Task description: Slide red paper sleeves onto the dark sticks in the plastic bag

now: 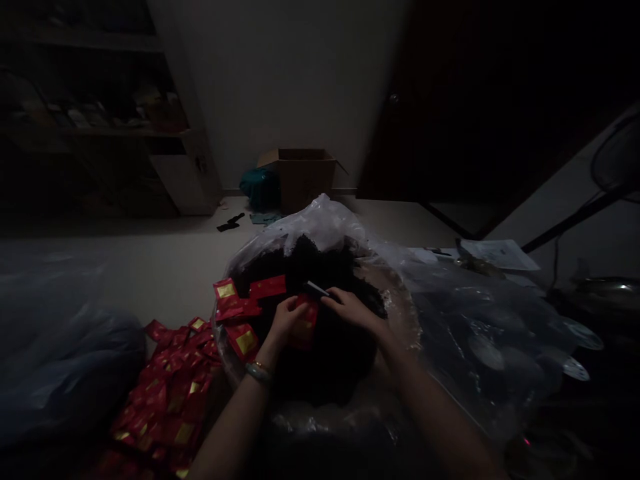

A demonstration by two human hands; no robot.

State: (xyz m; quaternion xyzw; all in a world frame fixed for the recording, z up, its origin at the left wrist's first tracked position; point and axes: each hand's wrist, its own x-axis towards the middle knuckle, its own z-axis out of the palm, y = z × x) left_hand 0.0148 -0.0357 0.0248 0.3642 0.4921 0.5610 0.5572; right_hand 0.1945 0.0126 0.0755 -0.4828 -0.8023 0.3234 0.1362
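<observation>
In dim light my left hand [287, 319] is closed on a small red packet [306, 327] held over a heap of dark loose material [320, 347] in a clear plastic bag [320, 223]. My right hand [350, 308] pinches a small dark scoop-like tool [317, 289] just above the packet's mouth. Three more red packets with gold labels [243, 308] lie on the heap's left side.
A pile of several red packets [165, 393] spreads at lower left. A bluish plastic bag [60, 360] sits far left. A cardboard box [303, 175] and a teal bundle [260, 188] stand by the wall, shelves at left. Papers [500, 253] and bagged discs [500, 347] lie right.
</observation>
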